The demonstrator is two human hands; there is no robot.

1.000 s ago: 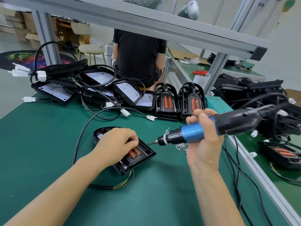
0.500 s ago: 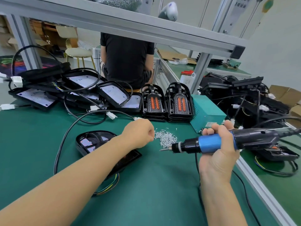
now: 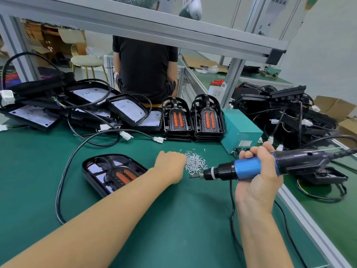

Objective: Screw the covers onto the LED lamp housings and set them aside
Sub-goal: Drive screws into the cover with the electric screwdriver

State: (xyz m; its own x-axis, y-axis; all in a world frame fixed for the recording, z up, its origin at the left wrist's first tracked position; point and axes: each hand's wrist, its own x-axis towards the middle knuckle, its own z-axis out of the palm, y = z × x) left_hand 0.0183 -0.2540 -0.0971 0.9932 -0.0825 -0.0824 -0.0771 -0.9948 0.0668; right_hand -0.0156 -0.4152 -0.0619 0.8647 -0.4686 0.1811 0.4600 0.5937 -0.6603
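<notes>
On the green bench mat [image 3: 173,229], near its centre, lies one black LED lamp housing [image 3: 92,167] with a cover [image 3: 123,176] bearing two orange strips seated in it; the person's left forearm crosses over its 4 o'clock corner. A black cable [image 3: 65,175] loops from the housing toward 9 o'clock and ends in a white connector [image 3: 158,139].

At 3 o'clock of the housing, the left hand [image 3: 170,164] reaches knuckles-up into a loose pile of small silver screws [image 3: 195,163]. Its fingertips are hidden at the pile, so whether it pinches a screw cannot be told.

At 3 o'clock of the pile, the right hand [image 3: 258,171] grasps the blue barrel of an electric screwdriver [image 3: 251,168], held roughly level, bit pointing toward 9 o'clock, clear of the mat.

At 12 o'clock of the pile stand two stacks of covers [image 3: 193,120], orange strips facing the camera. A teal power box [image 3: 239,130] sits just beside them at 3 o'clock. Open housings [image 3: 123,111] with pale boards inside are heaped at 10 o'clock. Further black lamp units [image 3: 286,113] with cables are heaped at 2 o'clock. A person in a black shirt [image 3: 144,68] sits beyond the bench frame.
</notes>
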